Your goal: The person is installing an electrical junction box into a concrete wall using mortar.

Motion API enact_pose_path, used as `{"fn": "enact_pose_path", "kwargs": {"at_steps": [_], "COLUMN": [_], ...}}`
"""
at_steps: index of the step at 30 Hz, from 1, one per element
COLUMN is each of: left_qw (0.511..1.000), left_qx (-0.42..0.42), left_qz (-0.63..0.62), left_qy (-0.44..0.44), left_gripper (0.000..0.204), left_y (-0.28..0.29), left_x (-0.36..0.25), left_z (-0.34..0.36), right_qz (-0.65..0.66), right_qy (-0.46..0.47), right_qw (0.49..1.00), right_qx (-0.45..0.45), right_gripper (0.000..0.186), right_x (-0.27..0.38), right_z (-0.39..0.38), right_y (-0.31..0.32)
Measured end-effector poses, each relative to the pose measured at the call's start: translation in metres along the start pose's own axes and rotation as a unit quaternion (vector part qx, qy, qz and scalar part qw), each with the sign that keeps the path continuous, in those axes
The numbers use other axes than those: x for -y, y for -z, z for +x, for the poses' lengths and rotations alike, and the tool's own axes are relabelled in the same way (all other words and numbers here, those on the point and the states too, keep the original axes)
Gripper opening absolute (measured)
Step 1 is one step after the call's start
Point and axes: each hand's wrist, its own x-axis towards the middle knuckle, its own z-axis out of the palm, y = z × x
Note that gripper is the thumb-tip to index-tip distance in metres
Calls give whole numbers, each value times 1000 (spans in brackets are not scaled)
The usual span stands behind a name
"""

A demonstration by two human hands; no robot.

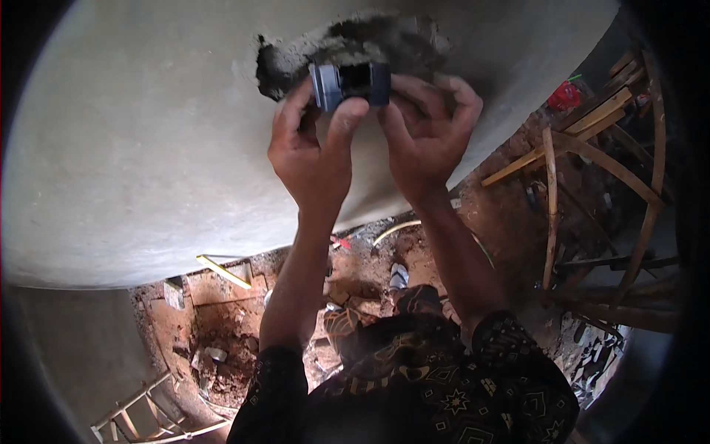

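Up at the wall, both my hands hold a small dark grey box (328, 86) with a black square opening in its middle; its exact kind is hard to tell. My left hand (316, 152) grips the left end, thumb pressed to its lower edge. At the right end my right hand (429, 148) pinches it between thumb and fingers, some of which are hidden behind it. Just behind and above the box, a ragged hole (272, 68) with rough, dark mortar edges breaks the smooth plaster wall (148, 148).
A yellow bar-shaped tool (223, 271) rests on the dirt floor along the wall's foot. Wooden poles and planks (551, 207) stand as a frame at the right. A wooden ladder-like frame (129, 418) lies at lower left, near loose earth and rubble (222, 370). A red item (566, 95) is at far right.
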Motion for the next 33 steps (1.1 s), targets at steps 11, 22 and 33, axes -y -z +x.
{"fn": "enact_pose_path", "kwargs": {"at_steps": [11,22,33], "left_qw": [982,955,941], "left_qx": [34,-13,-47], "left_qz": [116,216,272], "left_qy": [-146,-204,-193], "left_gripper": [39,36,36], "left_y": [9,12,7], "left_x": [-6,-21,-24], "left_z": [15,13,13], "right_qz": [13,28,-11], "right_qy": [-26,58,83], "right_qw": [999,998,996], "right_qx": [16,14,41], "right_gripper": [64,62,67], "right_x": [6,-1,13], "right_z": [19,15,23], "right_y": [-12,-29,-28]}}
